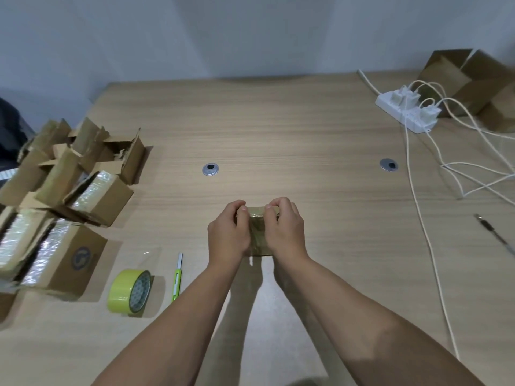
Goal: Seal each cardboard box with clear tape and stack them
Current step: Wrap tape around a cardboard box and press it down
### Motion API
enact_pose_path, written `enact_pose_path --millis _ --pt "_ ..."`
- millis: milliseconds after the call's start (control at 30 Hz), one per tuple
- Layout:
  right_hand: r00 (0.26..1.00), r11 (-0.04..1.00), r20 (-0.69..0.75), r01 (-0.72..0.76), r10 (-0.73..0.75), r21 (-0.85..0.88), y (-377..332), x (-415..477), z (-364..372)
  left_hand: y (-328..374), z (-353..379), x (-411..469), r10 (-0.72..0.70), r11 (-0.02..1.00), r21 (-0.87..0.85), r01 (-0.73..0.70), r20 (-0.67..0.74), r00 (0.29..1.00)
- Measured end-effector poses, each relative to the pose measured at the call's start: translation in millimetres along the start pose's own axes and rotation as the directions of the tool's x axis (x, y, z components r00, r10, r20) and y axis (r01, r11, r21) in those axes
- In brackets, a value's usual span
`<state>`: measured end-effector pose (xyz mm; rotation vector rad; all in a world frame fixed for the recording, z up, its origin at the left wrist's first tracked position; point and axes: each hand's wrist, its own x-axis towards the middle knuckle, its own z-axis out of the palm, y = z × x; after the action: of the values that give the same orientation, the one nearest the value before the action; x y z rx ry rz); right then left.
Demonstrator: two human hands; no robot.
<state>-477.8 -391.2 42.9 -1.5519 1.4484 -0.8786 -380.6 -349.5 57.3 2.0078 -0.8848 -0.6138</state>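
A pale wood-grain table (pixel 278 129) fills the view. Near and to the left of the hands, a roll of tape (pixel 129 292) with a yellow-green outer face stands on its edge. Between the roll and the left forearm, a green-handled utility knife (pixel 177 277) lies flat, blade end pointing away. Further left, a pile of cardboard boxes (pixel 64 196) crowds the table edge. Some have their flaps up and some show shiny wrapped contents. To the right of the hands, a pen (pixel 496 235) lies at a slant. Beyond the hands, two round metal grommets (pixel 210 169) are set in the tabletop, one ahead-left and the other far to the right. At the far right, a white power strip (pixel 407 110) holds several plugs, and white cables (pixel 418 190) trail toward the near edge. An open cardboard box (pixel 473 82) stands behind the strip, and a plain pale wall (pixel 250 32) rises behind the table.

A small cardboard box (pixel 257 232) rests on the table between the hands, with a glossy strip along its top. The left hand (pixel 228 232) grips its left side and the right hand (pixel 284 229) grips its right side. Both have fingers curled over the far edge and thumbs pressed on top.
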Motion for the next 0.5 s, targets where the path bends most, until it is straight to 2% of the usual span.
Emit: enact_pose_path --millis 133,233,300,500 --pt "1.000 1.000 0.013 -0.002 0.001 0.025 -0.4 0.6 -1.3 3.8 -0.1 1.8 -0.009 0.999 0.046 0.009 -0.010 1.000" --pt "0.998 0.997 0.032 -0.054 0.052 0.058 -3.8 0.2 -1.1 7.4 1.0 -0.6 -0.057 0.998 -0.009 0.057 0.000 0.998" --pt "0.997 0.997 0.035 -0.067 0.065 0.041 -4.3 -1.9 -0.1 6.8 1.3 -2.7 -0.065 0.996 -0.052 0.066 0.017 0.998" --pt "0.999 0.998 0.009 -0.053 0.053 -0.030 -5.3 1.0 2.7 5.2 -0.7 -2.0 -0.036 0.999 0.012 0.035 0.038 0.999"
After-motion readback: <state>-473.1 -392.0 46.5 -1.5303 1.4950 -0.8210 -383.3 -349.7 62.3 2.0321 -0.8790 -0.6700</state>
